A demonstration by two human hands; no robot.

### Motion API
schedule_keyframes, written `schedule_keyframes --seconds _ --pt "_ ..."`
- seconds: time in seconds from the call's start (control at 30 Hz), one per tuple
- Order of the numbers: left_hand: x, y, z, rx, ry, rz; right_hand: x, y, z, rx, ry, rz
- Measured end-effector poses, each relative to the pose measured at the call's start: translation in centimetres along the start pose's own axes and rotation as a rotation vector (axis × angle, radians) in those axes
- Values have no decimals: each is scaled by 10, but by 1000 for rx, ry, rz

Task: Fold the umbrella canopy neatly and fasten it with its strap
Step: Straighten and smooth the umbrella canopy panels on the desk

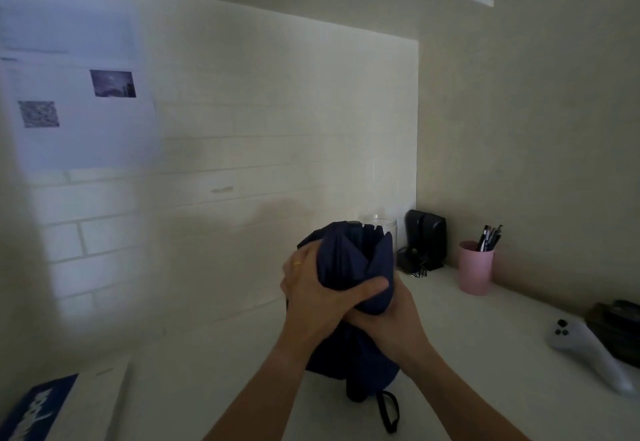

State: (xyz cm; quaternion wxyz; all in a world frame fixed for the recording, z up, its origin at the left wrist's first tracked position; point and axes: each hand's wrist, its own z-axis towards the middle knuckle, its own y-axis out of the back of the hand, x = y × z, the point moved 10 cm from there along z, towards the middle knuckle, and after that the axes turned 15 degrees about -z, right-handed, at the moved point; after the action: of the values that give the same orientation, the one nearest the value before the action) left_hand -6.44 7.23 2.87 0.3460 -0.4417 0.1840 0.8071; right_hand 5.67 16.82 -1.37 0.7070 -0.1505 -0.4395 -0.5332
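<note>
Navy fabric fills the middle of my view: the umbrella point(353, 260) is held upright above the desk point(214, 381), its canopy bunched into loose folds that flare out at the top. I see my left hand point(318, 291) wrapped around the bundle from the left, fingers curled over the cloth and the thumb pressed across the front; a ring sits on one finger. My right hand point(391, 319) grasps the canopy from the right and a little lower, touching the left hand where the thumbs meet. Both are clenched on the fabric. Below the hands the dark handle end points down, and a black loop point(389, 411) hangs from it just over the desk. I cannot make out the fastening strap among the folds.

Behind the umbrella stands a clear jar point(381, 227), and beside that a black speaker point(426, 236). A pink cup point(476, 267) holding pens stands near the right wall. A white controller point(585, 350) lies at the far right. Papers point(79, 108) hang on the brick wall at left.
</note>
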Motion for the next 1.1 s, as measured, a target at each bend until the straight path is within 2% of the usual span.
schedule_keyframes --seconds 0.07,0.2,0.23,0.33,0.4,0.47,0.57,0.63,0.73,0.8,0.9,1.0,1.1 --pt "4 -6 -6 -1 -44 120 -2 -3 -2 -4 28 -30" --pt "15 -13 -9 32 14 -14 4 -7 3 41 66 -194" --pt "19 -14 -7 57 53 -60 5 -8 5 75 65 -190" --pt "28 -19 -3 135 201 -226 9 -10 3 159 42 37" --pt "32 -23 -7 133 286 -319 4 -15 -1 180 -14 132" --pt "38 -25 -10 126 332 -396 -5 -20 -5 177 -74 145" --pt "51 -25 -4 122 391 -500 -19 -25 -11 160 -139 21" --pt "46 -23 0 136 338 -408 -25 -22 -14 68 -184 -27" --pt "47 -13 -9 58 276 -161 -30 -3 -22 -215 -284 -200" --pt "49 -23 -23 81 283 -124 -24 -7 -24 -268 -287 -281" --pt "67 -18 -25 -17 346 -252 -12 -30 -22 -21 -163 -410" --pt "88 6 -23 -79 434 -478 -14 -26 -28 275 -169 -284" --pt "101 21 -31 -69 477 -628 -19 5 -29 280 -282 -146"
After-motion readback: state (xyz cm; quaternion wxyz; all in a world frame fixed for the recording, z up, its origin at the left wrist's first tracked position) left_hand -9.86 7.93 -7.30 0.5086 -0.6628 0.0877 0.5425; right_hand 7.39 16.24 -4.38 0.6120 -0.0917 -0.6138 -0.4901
